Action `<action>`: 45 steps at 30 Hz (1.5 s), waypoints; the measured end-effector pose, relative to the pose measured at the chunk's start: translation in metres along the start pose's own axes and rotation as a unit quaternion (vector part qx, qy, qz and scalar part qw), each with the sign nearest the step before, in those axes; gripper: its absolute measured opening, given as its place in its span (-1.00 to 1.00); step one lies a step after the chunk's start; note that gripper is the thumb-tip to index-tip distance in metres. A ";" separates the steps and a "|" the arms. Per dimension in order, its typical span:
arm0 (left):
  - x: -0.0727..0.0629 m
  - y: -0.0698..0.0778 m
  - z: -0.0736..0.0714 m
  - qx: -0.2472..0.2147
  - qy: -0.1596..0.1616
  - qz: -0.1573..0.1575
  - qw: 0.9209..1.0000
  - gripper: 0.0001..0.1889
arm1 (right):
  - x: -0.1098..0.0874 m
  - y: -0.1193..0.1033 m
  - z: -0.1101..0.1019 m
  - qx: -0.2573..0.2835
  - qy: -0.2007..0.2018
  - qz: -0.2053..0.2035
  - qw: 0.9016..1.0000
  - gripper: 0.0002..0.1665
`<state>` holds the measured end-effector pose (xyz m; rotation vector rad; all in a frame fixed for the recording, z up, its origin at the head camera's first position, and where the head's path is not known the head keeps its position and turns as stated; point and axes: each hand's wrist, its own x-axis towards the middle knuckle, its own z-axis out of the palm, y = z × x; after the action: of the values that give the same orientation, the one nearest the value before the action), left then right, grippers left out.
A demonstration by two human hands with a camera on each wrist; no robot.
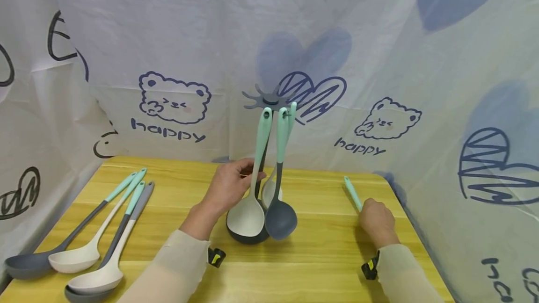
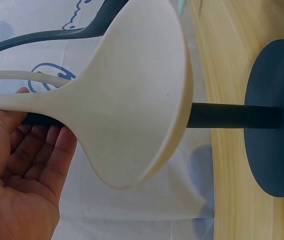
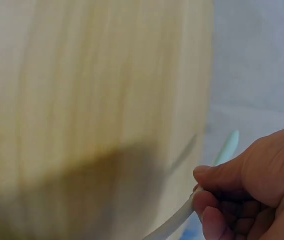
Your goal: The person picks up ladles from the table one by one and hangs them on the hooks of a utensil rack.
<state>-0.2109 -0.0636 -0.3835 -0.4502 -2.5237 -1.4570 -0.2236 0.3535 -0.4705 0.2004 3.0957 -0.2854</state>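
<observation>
A dark utensil stand [image 1: 269,101] with a hooked top stands mid-table, on a round base [image 2: 274,155]. From it hang a white ladle [image 1: 246,219], a dark grey ladle [image 1: 281,219] and another white utensil [image 1: 268,194] partly hidden behind them. My left hand [image 1: 229,179] grips the stand's pole just behind the white ladle's handle; its thumb lies along that handle in the left wrist view. Towards the table's right side, my right hand [image 1: 377,219] pinches a utensil with a white shaft and mint-green handle [image 1: 353,194]. Its head is out of sight.
At the left of the wooden table [image 1: 320,256] several ladles [image 1: 76,261] lie side by side, their handles pointing away and some heads overlapping. A printed white cloth [image 1: 227,60] hangs behind the table and along both sides.
</observation>
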 end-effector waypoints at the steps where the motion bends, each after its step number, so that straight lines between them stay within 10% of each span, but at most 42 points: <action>1: 0.000 0.000 0.000 0.002 0.001 0.000 1.000 -0.78 | -0.001 -0.004 -0.002 0.003 0.009 -0.007 1.000 -0.79; 12: -0.001 0.000 -0.001 -0.005 0.001 -0.003 1.000 -0.80 | -0.013 -0.076 -0.054 0.037 0.147 -0.041 0.988 -0.75; 20: 0.000 0.000 0.000 -0.002 0.001 -0.006 1.000 -0.80 | -0.029 -0.125 -0.083 0.144 0.230 -0.100 0.957 -0.74; 33: -0.001 0.000 0.003 0.017 0.011 -0.001 1.000 -0.81 | -0.040 -0.184 -0.113 0.290 0.227 -0.157 0.916 -0.75; 45: 0.000 0.002 0.004 0.021 0.012 0.006 1.000 -0.84 | -0.044 -0.202 -0.122 0.316 0.216 -0.189 0.904 -0.75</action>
<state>-0.2102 -0.0590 -0.3841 -0.4390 -2.5228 -1.3950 -0.2084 0.1734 -0.3127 -0.3961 3.3065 -1.4388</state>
